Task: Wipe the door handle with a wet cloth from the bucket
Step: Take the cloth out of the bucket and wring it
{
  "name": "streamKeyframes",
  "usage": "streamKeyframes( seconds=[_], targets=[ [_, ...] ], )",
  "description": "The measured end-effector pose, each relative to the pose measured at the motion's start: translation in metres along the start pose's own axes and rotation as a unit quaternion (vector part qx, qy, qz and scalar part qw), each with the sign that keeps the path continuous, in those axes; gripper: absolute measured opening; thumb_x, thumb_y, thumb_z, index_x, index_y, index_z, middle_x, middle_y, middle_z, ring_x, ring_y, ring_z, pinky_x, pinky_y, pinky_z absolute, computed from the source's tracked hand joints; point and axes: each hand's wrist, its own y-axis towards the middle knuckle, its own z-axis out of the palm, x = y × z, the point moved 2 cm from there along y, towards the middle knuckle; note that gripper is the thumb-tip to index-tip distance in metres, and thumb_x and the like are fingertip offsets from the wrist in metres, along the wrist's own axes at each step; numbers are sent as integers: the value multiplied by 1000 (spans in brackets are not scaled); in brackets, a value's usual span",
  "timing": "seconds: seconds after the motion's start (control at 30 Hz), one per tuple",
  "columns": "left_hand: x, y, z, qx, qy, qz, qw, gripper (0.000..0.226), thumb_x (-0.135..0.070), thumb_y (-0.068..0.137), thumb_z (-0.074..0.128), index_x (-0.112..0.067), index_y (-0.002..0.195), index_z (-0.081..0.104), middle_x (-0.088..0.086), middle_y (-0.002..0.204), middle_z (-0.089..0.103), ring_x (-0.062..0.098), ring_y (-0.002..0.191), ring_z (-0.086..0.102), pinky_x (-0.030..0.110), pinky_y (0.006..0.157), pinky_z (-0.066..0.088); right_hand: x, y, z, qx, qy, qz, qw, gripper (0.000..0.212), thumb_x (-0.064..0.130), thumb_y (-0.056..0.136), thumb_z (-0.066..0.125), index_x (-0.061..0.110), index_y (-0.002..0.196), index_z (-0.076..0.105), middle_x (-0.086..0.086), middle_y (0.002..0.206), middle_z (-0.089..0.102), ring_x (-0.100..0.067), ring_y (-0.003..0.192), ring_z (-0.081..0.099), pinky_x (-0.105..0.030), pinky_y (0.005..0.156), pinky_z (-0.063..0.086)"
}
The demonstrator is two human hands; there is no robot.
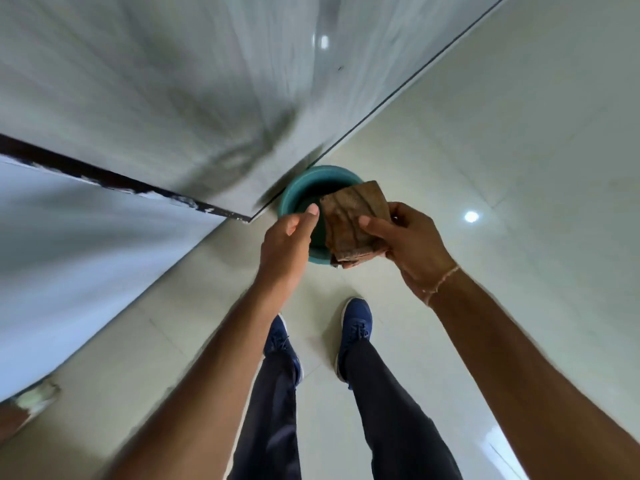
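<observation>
at the far left a pale grey door panel with a dark chipped edge [114, 174] leans into the frame; its handle is not in view. moving right, the left hand [289, 244] reaches forward with its grip open and empty, fingers loosely extended, thumb close to the cloth's near edge, though whether it touches cannot be told. just past it a round teal plastic bucket [290, 195] stands on the glossy cream tiled floor [519, 150] at the door's corner. over the bucket's right side, the right hand [412, 244] has its grip closed on a folded brown cloth [353, 220], thumb on top. so the cloth looks fetched from the bucket, though wetness cannot be judged; wiping the handle is all left to do. no brand, label or writing is readable anywhere.
</observation>
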Motion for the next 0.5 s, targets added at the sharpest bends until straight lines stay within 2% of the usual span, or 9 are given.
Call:
streamKeyframes(
  seconds=[0.1,0.17,0.23,0.3,0.33,0.37,0.43,0.5],
  targets=[
    [-50,-67,-1,101,-22,-20,994,60,-73,87,60,-23,116,77,6,117,80,24,111,76,43,100,61,49,-81,-11,34,93,2,995,25,8,95,77,2,118,69,-13,105,75,-26,95,75,-39,84,64],
    [-77,-107,-5,153,-32,-5,988,52,-58,100,62,-15,125,76,8,117,82,21,108,78,36,92,61,78,-127,-15,53,124,-8,991,24,5,95,74,1,118,69,-13,104,74,-25,93,75,-39,86,64],
    [-99,-147,-13,172,-51,21,984,46,-50,101,64,-12,127,75,13,119,81,26,111,78,36,90,62,102,-170,-22,63,133,-32,989,24,4,94,74,1,117,69,-13,102,74,-24,91,76,-36,83,65],
    [-124,-182,-22,166,-72,49,982,41,-41,101,68,-10,127,74,19,123,79,33,115,76,41,93,62,125,-204,-29,71,108,-63,990,23,4,94,75,1,115,70,-12,101,75,-24,89,77,-36,80,67],
    [-133,-197,-26,155,-89,61,982,34,-33,102,70,-8,125,74,21,122,79,33,111,77,41,91,63,134,-219,-32,71,87,-75,991,21,4,93,77,2,113,70,-12,99,76,-23,88,77,-34,77,67],
    [-144,-210,-29,136,-106,74,982,28,-25,101,72,-6,122,75,20,114,81,30,102,78,39,86,63,142,-231,-35,61,57,-88,993,18,5,93,79,5,109,71,-10,97,77,-21,86,78,-33,74,65],
    [-163,-232,-34,80,-111,96,986,20,-13,98,77,-3,114,74,7,90,81,16,80,75,28,69,60,153,-245,-39,21,-29,-110,993,16,12,91,84,13,102,73,-6,96,79,-19,85,78,-34,76,63],
    [-181,-256,-37,41,-96,123,987,21,-9,94,80,-1,112,72,0,82,77,7,67,69,20,59,53,164,-256,-40,-17,-112,-129,985,26,28,87,87,17,106,73,-6,102,79,-25,94,77,-39,82,64]
  ],
)
